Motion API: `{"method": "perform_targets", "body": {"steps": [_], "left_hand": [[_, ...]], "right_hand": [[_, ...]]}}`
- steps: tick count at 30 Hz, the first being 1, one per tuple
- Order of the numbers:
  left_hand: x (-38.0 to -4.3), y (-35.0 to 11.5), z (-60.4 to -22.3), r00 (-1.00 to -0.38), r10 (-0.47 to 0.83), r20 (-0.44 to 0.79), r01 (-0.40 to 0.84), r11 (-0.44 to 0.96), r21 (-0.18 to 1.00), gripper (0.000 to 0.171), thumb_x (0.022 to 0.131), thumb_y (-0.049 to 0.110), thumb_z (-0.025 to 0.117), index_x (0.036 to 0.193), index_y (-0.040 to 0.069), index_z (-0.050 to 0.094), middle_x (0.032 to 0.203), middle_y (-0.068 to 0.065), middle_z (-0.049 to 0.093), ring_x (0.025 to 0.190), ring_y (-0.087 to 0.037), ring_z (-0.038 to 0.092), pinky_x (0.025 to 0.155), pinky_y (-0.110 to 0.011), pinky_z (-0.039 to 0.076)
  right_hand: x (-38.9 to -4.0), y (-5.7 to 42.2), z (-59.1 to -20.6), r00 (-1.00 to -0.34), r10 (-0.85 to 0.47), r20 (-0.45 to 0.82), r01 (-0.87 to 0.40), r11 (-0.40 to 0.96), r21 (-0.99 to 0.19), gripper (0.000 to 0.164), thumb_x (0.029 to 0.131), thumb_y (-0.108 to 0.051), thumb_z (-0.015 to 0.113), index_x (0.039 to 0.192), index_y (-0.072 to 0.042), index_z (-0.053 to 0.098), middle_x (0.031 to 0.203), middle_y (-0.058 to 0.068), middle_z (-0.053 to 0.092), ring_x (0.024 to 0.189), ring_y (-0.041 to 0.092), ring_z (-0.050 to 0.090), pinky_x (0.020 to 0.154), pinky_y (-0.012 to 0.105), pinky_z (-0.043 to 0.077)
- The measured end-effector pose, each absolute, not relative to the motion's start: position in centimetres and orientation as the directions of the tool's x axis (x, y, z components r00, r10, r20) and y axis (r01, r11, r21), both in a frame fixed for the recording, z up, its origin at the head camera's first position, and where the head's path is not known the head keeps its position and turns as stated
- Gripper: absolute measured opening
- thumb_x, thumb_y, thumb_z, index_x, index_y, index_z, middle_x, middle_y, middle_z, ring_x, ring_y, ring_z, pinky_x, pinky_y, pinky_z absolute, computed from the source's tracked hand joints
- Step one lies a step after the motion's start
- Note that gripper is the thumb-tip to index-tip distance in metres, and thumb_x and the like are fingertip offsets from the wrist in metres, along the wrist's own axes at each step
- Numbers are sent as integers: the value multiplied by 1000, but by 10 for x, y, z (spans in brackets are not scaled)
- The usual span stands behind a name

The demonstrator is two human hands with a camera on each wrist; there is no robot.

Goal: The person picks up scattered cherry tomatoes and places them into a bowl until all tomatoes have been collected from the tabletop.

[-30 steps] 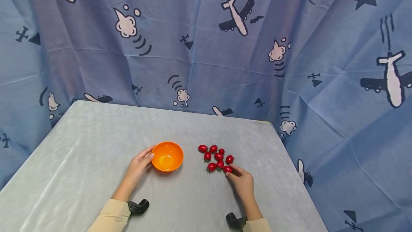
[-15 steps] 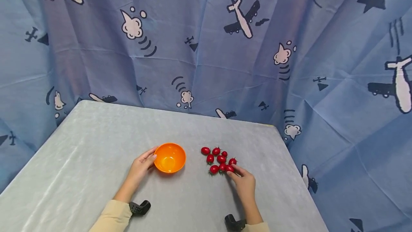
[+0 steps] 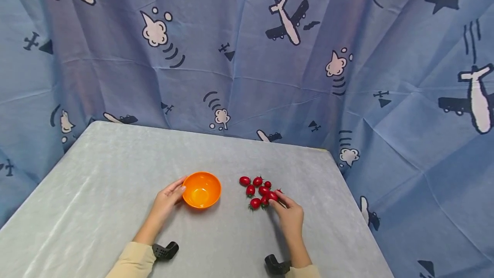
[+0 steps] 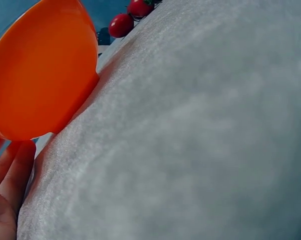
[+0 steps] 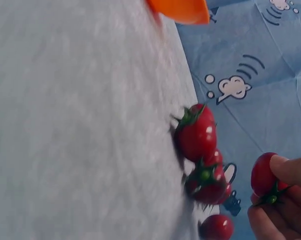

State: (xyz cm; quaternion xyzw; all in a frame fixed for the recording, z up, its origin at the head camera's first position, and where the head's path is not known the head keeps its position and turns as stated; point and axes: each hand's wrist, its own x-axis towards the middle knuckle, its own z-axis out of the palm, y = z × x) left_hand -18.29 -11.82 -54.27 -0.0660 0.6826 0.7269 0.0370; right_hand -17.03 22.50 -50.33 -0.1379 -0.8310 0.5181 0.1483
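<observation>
In the head view, my left hand (image 3: 165, 200) holds the left side of a round orange bowl (image 3: 201, 190), thumb at the rim. Its fingers (image 4: 16, 167) lie against the outer wall in the left wrist view. My right hand (image 3: 290, 214) pinches a red cherry tomato (image 5: 263, 175) between thumb and fingers. This tomato has a green stem and is raised off the table in the right wrist view. Close by lies a loose cluster of other cherry tomatoes (image 3: 250, 191), one partly hidden behind the right hand.
A table (image 3: 127, 162) with a pale grey cloth carries everything. Behind and to the right of it hangs a blue curtain (image 3: 247, 55) with printed planes. Black wrist cameras (image 3: 165, 251) sit on both wrists.
The right hand has lifted its cherry tomato from the near right of the cluster and moved it slightly up and left. The left hand stays at the bowl.
</observation>
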Motion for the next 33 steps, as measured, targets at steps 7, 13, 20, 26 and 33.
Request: {"method": "perform_targets", "body": {"steps": [7, 13, 20, 26, 33], "left_hand": [[-182, -119, -541, -988, -41, -148, -146, -61, 987, 50, 102, 25, 56, 148, 5, 47, 150, -14, 48, 100, 20, 56, 85, -9, 49], [-182, -120, -541, -988, -40, -150, -147, -72, 986, 50, 102, 25, 57, 147, 5, 48, 150, -14, 48, 100, 20, 56, 86, -9, 49], [-183, -118, -541, -990, -39, -138, -135, -76, 988, 50, 102, 24, 57, 147, 4, 48, 149, -14, 49, 100, 19, 57, 86, -9, 49], [-183, -117, -543, -989, -32, -143, -140, -81, 987, 50, 102, 24, 57, 147, 5, 48, 150, -13, 49, 101, 19, 57, 87, -10, 49], [-182, -118, -544, -988, -45, -146, -143, -68, 987, 51, 101, 26, 58, 146, 5, 49, 149, -14, 50, 101, 18, 58, 86, -10, 50]], "right_hand": [[-174, 209, -494, -935, 346, 83, 62, 388, -919, 34, 82, -17, 82, 113, -4, 76, 114, 18, 74, 108, 28, 68, 70, 11, 50], [-177, 199, -490, -950, 306, 65, 53, 361, -931, 36, 80, -18, 84, 113, -5, 76, 114, 18, 74, 104, 26, 69, 68, 11, 51], [-182, 189, -485, -961, 265, 84, 33, 408, -912, 36, 79, -24, 85, 112, -11, 78, 113, 14, 74, 104, 24, 67, 67, 14, 52], [-184, 179, -482, -969, 220, 115, -7, 438, -899, 36, 78, -24, 85, 111, -11, 78, 112, 13, 75, 102, 25, 66, 70, 14, 53], [-188, 168, -480, -976, 186, 117, -30, 416, -909, 34, 77, -26, 86, 108, -12, 79, 104, 14, 77, 91, 22, 69, 68, 16, 55]]}}
